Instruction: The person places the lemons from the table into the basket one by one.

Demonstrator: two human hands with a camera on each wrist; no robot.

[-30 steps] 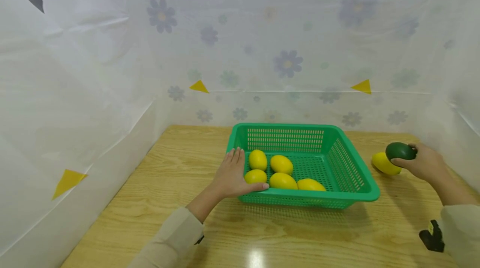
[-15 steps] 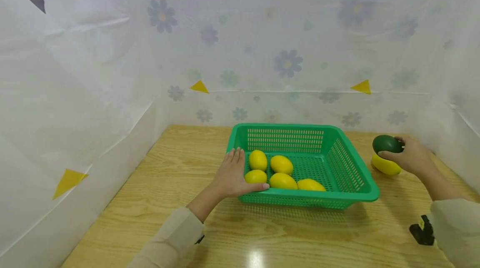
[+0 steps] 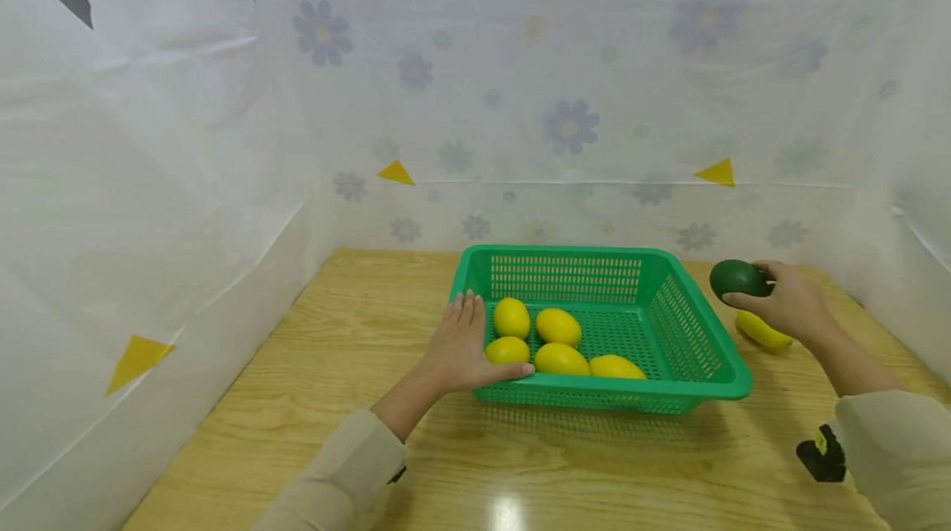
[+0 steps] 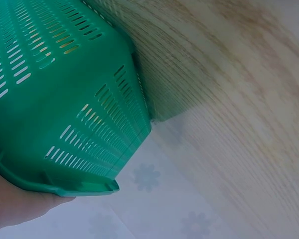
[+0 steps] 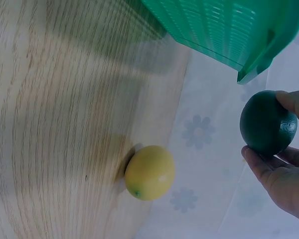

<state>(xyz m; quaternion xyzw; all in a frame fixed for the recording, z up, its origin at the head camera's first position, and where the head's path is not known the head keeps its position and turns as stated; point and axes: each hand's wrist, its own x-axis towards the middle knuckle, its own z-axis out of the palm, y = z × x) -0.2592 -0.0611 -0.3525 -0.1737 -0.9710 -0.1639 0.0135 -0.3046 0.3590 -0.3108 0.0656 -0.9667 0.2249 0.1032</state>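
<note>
A green plastic basket [image 3: 713,389] stands on the table with several yellow lemons [image 3: 561,358] in its left and front part. My left hand [image 3: 468,347] rests on the basket's front left corner, fingers straight along the left rim and thumb on the front rim. My right hand [image 3: 795,300] holds a dark green avocado [image 3: 735,280] between thumb and fingers, raised just outside the basket's right side. Another lemon [image 5: 149,173] lies on the table below the right hand; the hand and avocado partly hide it in the head view.
The wooden table [image 3: 357,316] is enclosed by white sheeting with printed flowers [image 3: 570,125] at the back and sides. Grey and yellow triangles [image 3: 715,173] are stuck on the sheeting.
My right hand has moved left with the avocado and slightly up, past the loose lemon toward the basket. The left hand and the basket have stayed put.
</note>
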